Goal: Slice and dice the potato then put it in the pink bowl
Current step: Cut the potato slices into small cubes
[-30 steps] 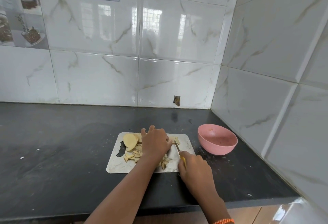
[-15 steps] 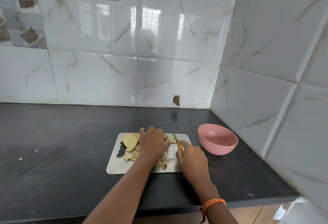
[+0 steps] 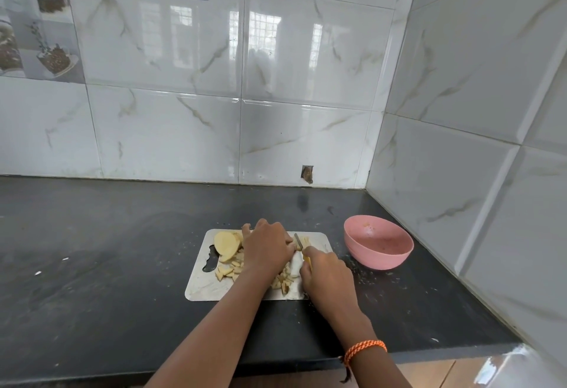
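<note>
A steel cutting board [image 3: 202, 286] lies on the black counter. A large potato slice [image 3: 226, 245] sits at its back left, with diced potato pieces [image 3: 228, 270] in front of it and more pieces [image 3: 283, 282] near my wrists. My left hand [image 3: 266, 248] is curled over potato pieces at the board's middle, hiding them. My right hand [image 3: 325, 272] grips a yellow-handled knife [image 3: 299, 242], its blade pointing away, right beside my left fingers. The pink bowl [image 3: 379, 241] stands to the right of the board, holding only small bits.
Tiled walls close the counter at the back and the right, forming a corner behind the bowl. The black counter [image 3: 92, 249] stretches left of the board. Its front edge runs just below my forearms. Crumbs lie scattered around the bowl.
My right hand has moved forward along the board with the knife, from the front edge up beside my left fingers. My left hand has stayed in place.
</note>
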A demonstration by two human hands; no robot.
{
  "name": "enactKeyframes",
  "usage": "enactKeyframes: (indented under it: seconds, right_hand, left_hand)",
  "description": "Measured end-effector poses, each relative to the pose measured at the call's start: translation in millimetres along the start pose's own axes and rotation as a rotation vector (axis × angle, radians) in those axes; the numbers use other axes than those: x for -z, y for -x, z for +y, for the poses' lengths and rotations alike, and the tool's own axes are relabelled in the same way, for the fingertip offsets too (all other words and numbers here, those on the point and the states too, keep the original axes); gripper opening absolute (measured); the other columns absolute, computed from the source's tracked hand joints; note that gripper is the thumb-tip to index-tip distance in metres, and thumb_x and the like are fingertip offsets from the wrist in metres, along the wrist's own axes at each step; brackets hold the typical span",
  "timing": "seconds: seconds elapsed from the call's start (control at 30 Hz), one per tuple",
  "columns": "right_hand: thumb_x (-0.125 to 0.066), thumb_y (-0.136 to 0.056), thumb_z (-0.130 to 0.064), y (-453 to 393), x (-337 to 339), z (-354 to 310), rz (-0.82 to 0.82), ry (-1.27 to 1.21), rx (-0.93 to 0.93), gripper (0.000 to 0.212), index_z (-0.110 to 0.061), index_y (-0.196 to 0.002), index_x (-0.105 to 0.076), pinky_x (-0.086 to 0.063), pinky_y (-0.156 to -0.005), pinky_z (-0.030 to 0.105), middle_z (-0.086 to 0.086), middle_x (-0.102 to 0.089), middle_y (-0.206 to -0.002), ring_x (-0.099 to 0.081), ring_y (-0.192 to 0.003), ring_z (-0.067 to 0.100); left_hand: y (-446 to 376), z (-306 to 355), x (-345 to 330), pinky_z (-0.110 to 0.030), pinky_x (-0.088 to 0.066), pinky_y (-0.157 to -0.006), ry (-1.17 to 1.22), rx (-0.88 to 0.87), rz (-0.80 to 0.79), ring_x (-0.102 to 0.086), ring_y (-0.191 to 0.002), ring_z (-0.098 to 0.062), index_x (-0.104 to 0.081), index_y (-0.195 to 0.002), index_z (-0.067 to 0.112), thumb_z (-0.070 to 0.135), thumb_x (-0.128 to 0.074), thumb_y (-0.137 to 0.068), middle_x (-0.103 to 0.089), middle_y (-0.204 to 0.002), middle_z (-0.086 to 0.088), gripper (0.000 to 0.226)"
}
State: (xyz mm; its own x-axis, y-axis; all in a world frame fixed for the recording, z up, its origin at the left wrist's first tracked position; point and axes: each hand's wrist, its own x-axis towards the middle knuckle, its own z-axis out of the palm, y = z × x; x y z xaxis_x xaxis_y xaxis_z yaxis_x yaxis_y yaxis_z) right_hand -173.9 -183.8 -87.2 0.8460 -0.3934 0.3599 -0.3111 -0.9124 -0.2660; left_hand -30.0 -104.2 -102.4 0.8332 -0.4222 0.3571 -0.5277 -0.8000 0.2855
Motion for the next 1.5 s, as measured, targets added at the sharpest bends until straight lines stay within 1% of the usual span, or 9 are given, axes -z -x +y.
enactKeyframes:
  seconds: [0.2,0.43,0.57,0.7,0.9,1.07,1.2,1.3,1.5]
  right_hand:
    - [-0.04,-0.105,-0.034,34,7,5,0.023,-0.019,0.009,0.023,-0.028,-0.118,-0.057,-0.036,-0.062,0.035,0.001,-0.063,-0.094,-0.06,-0.081,0.023]
    - [-0.041,-0.102,-0.035,49,10,14,0.036,-0.079,-0.018,0.029,-0.03,-0.124,-0.06,-0.047,-0.075,0.04,0.005,-0.068,-0.098,-0.062,-0.092,0.03]
    - [-0.047,-0.103,-0.034,37,10,12,0.159,-0.205,0.004,0.036,-0.034,-0.136,-0.061,-0.047,-0.073,0.04,0.003,-0.072,-0.091,-0.062,-0.083,0.024]
    - [-0.046,-0.102,-0.031,13,4,8,0.115,-0.176,0.002,0.031,-0.031,-0.127,-0.063,-0.043,-0.066,0.038,0.005,-0.068,-0.087,-0.059,-0.079,0.025]
    - [-0.045,-0.1,-0.035,-4,-7,8,0.057,-0.105,0.003,0.033,-0.033,-0.129,-0.059,-0.047,-0.072,0.04,0.006,-0.07,-0.1,-0.064,-0.093,0.031]
    - [-0.041,-0.104,-0.033,-4,-6,6,0.021,-0.028,0.023,0.031,-0.029,-0.13,-0.058,-0.044,-0.073,0.04,0.008,-0.068,-0.107,-0.064,-0.098,0.032]
    - [-0.039,-0.103,-0.022,-7,-5,-4,-0.023,0.036,0.02,0.025,-0.021,-0.121,-0.058,-0.036,-0.068,0.038,0.009,-0.067,-0.107,-0.063,-0.096,0.031]
    - [-0.038,-0.102,-0.018,-6,-3,-10,-0.042,0.051,0.016,0.024,-0.019,-0.117,-0.057,-0.033,-0.07,0.037,0.01,-0.066,-0.108,-0.062,-0.098,0.031]
    - [-0.037,-0.104,-0.025,24,0,-4,-0.004,0.011,0.027,0.026,-0.023,-0.119,-0.058,-0.041,-0.069,0.039,0.006,-0.065,-0.096,-0.061,-0.085,0.029]
  left_hand:
    - [1,-1,1,-0.042,-0.039,-0.102,0.049,-0.003,0.006,-0.055,-0.116,-0.012,-0.082,-0.105,0.038,0.055,-0.065,-0.094,-0.077,-0.106,0.015,0.026]
    - [3,-2,2,-0.037,-0.041,-0.095,0.036,0.003,0.056,-0.056,-0.111,-0.013,-0.083,-0.102,0.037,0.051,-0.065,-0.097,-0.077,-0.101,0.014,0.023]
    - [0,-8,3,-0.039,-0.039,-0.105,0.123,-0.023,0.039,-0.058,-0.12,-0.013,-0.082,-0.108,0.037,0.048,-0.069,-0.098,-0.076,-0.113,0.012,0.021]
    - [-2,-14,4,-0.039,-0.036,-0.109,0.161,-0.014,0.027,-0.054,-0.127,-0.014,-0.079,-0.117,0.037,0.046,-0.071,-0.096,-0.075,-0.12,0.013,0.024]
    - [-2,-13,5,-0.037,-0.039,-0.096,0.142,-0.027,0.036,-0.055,-0.114,-0.017,-0.083,-0.096,0.029,0.046,-0.07,-0.095,-0.077,-0.104,0.011,0.022]
    - [-2,-12,4,-0.035,-0.037,-0.089,0.148,-0.026,0.03,-0.055,-0.108,-0.016,-0.083,-0.089,0.029,0.045,-0.07,-0.094,-0.076,-0.101,0.012,0.021]
    - [-1,-9,4,-0.035,-0.032,-0.08,0.111,0.01,0.028,-0.05,-0.094,-0.015,-0.078,-0.074,0.026,0.041,-0.061,-0.085,-0.074,-0.089,0.012,0.026]
    - [2,-4,6,-0.036,-0.036,-0.078,0.068,0.043,0.026,-0.048,-0.087,-0.016,-0.063,-0.058,0.021,0.039,-0.058,-0.083,-0.063,-0.07,0.009,0.031]
    - [3,-3,7,-0.037,-0.036,-0.081,0.05,0.03,0.027,-0.049,-0.09,-0.015,-0.062,-0.057,0.021,0.041,-0.06,-0.086,-0.061,-0.067,0.009,0.035]
